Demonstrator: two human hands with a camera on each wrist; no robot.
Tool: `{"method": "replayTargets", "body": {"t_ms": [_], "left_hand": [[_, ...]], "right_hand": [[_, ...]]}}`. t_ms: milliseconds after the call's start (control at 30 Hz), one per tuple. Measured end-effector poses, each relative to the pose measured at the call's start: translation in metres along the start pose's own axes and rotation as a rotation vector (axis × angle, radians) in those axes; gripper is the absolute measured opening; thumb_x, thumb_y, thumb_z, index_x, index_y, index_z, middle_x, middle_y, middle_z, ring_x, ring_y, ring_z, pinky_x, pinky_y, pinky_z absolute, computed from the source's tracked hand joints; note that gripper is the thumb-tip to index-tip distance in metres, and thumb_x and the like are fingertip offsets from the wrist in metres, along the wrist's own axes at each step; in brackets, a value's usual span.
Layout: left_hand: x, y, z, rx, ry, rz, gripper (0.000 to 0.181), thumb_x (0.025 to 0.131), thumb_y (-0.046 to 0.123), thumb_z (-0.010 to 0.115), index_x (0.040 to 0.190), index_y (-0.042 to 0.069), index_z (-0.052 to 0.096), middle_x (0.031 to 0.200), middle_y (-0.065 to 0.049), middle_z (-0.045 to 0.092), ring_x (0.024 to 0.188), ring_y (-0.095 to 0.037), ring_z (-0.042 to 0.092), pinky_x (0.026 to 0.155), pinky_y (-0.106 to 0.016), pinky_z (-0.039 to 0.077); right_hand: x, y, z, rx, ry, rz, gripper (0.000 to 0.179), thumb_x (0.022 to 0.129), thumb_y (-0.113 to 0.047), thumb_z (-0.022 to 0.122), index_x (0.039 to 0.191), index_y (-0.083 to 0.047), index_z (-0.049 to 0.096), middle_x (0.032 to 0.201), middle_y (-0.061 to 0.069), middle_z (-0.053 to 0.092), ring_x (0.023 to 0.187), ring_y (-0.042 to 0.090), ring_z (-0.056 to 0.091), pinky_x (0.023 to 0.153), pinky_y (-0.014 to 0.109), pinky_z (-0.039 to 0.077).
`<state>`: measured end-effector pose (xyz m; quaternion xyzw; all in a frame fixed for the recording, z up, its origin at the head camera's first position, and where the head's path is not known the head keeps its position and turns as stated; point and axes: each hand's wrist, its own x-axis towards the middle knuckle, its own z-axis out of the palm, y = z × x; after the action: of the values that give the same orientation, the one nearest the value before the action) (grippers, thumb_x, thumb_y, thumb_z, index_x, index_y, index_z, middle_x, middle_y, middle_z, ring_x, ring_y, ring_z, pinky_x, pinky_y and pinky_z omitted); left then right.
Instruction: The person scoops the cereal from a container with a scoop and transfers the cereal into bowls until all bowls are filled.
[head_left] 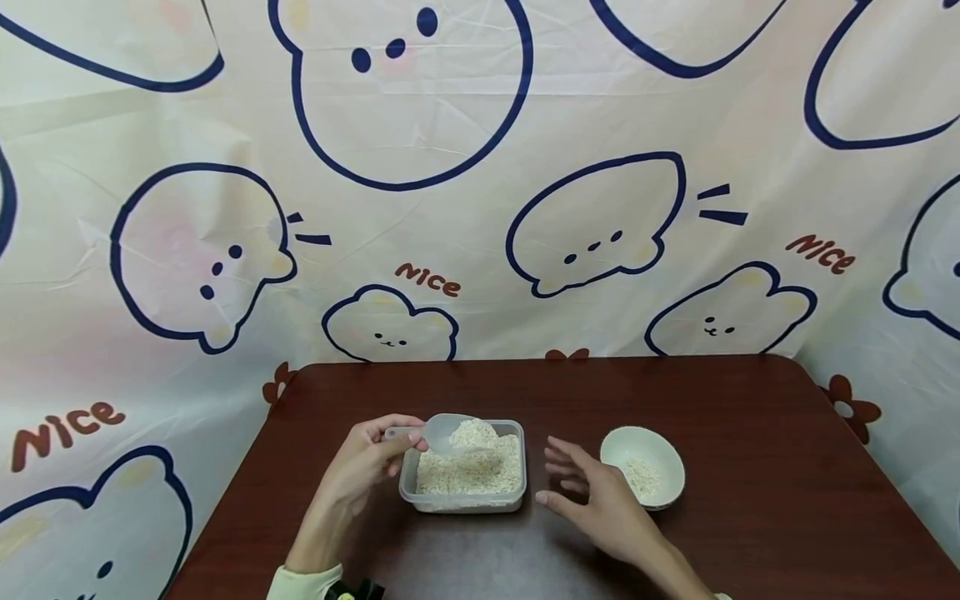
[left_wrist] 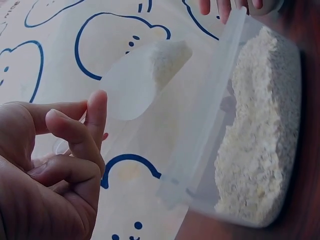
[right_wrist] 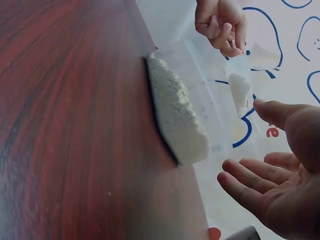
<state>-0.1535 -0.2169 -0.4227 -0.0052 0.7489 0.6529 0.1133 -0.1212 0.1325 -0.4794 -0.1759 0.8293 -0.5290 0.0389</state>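
My left hand [head_left: 366, 463] pinches the short handle of a translucent plastic scoop [head_left: 437, 433] between thumb and fingers. A heap of pale, oat-like flakes [head_left: 474, 433] fills the scoop's front, which is held above a clear rectangular plastic container [head_left: 468, 502]. More of these flakes [left_wrist: 255, 135] lie inside the container, as the left wrist view shows. To its right, my right hand [head_left: 600, 504] hovers over the table with fingers spread and nothing in them. Just beyond that hand stands a small white bowl [head_left: 663, 457] with some flakes at its bottom, partly hidden by the hand.
Everything stands on a dark reddish-brown wooden table [head_left: 757, 467]. A pale cloth with blue cartoon outlines [head_left: 405, 179] hangs behind the table's back edge and along both sides.
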Motion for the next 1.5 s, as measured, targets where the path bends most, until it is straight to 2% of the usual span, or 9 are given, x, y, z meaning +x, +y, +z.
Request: {"method": "replayTargets", "body": {"t_ms": [333,500,667,733,933,1100,1267,1367,1500], "left_hand": [[0.008,0.008,0.019,-0.040,-0.029,0.021,0.029,0.105,0.015,0.069,0.126,-0.005,0.069,0.086,0.004,0.079,0.054,-0.005,0.045,0.049,-0.019,0.030],[0.013,0.014,0.033,-0.057,-0.065,0.030,0.029,0.105,0.016,0.068,0.125,-0.004,0.069,0.086,0.004,0.079,0.053,-0.004,0.045,0.049,-0.018,0.031],[0.019,0.017,0.049,-0.075,-0.104,0.035,0.028,0.105,0.015,0.067,0.126,-0.003,0.069,0.087,0.004,0.079,0.053,-0.004,0.045,0.049,-0.017,0.031],[0.022,0.018,0.057,-0.077,-0.116,0.032,0.027,0.105,0.015,0.066,0.126,-0.002,0.070,0.087,0.004,0.079,0.053,-0.004,0.045,0.049,-0.017,0.031],[0.033,0.019,0.084,-0.087,-0.160,0.034,0.023,0.105,0.013,0.066,0.123,-0.001,0.072,0.086,0.005,0.079,0.054,-0.005,0.045,0.050,-0.018,0.033],[0.039,0.020,0.106,-0.114,-0.204,0.054,0.022,0.105,0.012,0.065,0.122,-0.001,0.073,0.086,0.003,0.079,0.055,-0.006,0.046,0.051,-0.018,0.034],[0.045,0.021,0.126,-0.122,-0.233,0.063,0.022,0.104,0.013,0.067,0.120,-0.001,0.074,0.089,-0.001,0.081,0.056,-0.008,0.047,0.053,-0.019,0.036],[0.048,0.019,0.137,-0.109,-0.235,0.055,0.021,0.104,0.014,0.068,0.119,0.001,0.075,0.090,-0.002,0.081,0.056,-0.008,0.047,0.051,-0.019,0.036],[0.052,0.018,0.152,-0.097,-0.238,0.054,0.020,0.102,0.015,0.070,0.117,0.002,0.077,0.092,-0.007,0.083,0.055,-0.008,0.047,0.050,-0.019,0.034]], "right_hand": [[-0.015,-0.004,-0.026,-0.021,0.092,-0.006,0.071,0.094,-0.039,0.083,0.156,-0.021,0.053,0.152,0.004,0.065,0.134,0.023,0.068,0.103,0.031,0.059],[-0.024,-0.005,-0.043,-0.058,0.147,-0.009,0.070,0.095,-0.038,0.083,0.156,-0.018,0.054,0.151,0.006,0.066,0.131,0.024,0.070,0.101,0.034,0.060],[-0.034,-0.002,-0.059,-0.106,0.200,0.029,0.069,0.095,-0.038,0.083,0.154,-0.013,0.055,0.147,0.008,0.068,0.129,0.023,0.071,0.098,0.029,0.061],[-0.038,0.000,-0.066,-0.131,0.228,0.019,0.068,0.095,-0.035,0.083,0.153,-0.012,0.056,0.145,0.008,0.069,0.127,0.021,0.072,0.096,0.028,0.061],[-0.049,0.005,-0.084,-0.226,0.297,-0.019,0.067,0.095,-0.028,0.084,0.154,-0.016,0.055,0.145,0.009,0.069,0.124,0.002,0.070,0.091,0.024,0.062],[-0.056,0.011,-0.096,-0.283,0.337,0.027,0.069,0.094,-0.030,0.085,0.155,-0.018,0.055,0.145,0.010,0.069,0.122,-0.016,0.060,0.090,0.014,0.058],[-0.061,0.019,-0.105,-0.317,0.365,0.097,0.070,0.093,-0.034,0.086,0.154,-0.015,0.056,0.147,0.012,0.068,0.118,-0.025,0.052,0.088,0.009,0.055],[-0.063,0.025,-0.108,-0.349,0.368,0.130,0.070,0.092,-0.034,0.087,0.152,-0.013,0.058,0.147,0.012,0.068,0.118,-0.019,0.057,0.087,0.010,0.056],[-0.067,0.033,-0.110,-0.369,0.333,0.174,0.072,0.092,-0.034,0.088,0.152,-0.009,0.057,0.147,0.017,0.067,0.124,0.016,0.072,0.088,0.024,0.063]]}}
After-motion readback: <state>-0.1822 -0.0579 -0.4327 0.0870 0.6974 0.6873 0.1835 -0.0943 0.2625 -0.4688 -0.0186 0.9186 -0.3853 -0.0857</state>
